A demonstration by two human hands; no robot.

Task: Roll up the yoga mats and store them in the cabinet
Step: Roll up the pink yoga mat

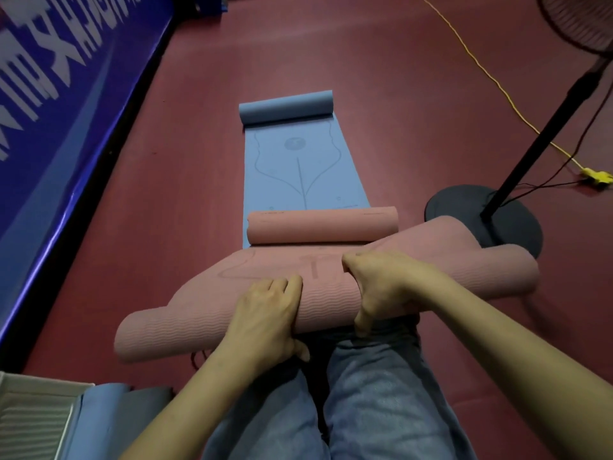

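Item: pink yoga mat (328,293), part-rolled, lying crosswise just ahead of the person's knees on the red floor (199,127); near end wound into a thick roll, far end curled into a smaller roll (323,225) resting on the blue mat. Rolling is judged under way, storage not yet begun

Left hand (268,313): curled over the top of the near roll, fingers wrapped forward, pressing down, apparently to keep the winding tight

Right hand (381,283): clamped on the same roll, thumb underneath, just beside the left; the paired central grip seems meant to drive the roll evenly

Item: blue yoga mat (302,171), flat beyond the pink one, far end curled up, awaiting its turn

Item: rolled mats, blue and grey (109,413), bottom left beside a white slatted surface; whether that is the cabinet cannot be told

Also: fan stand base (464,210), yellow cable (497,84), blue banner (66,78)
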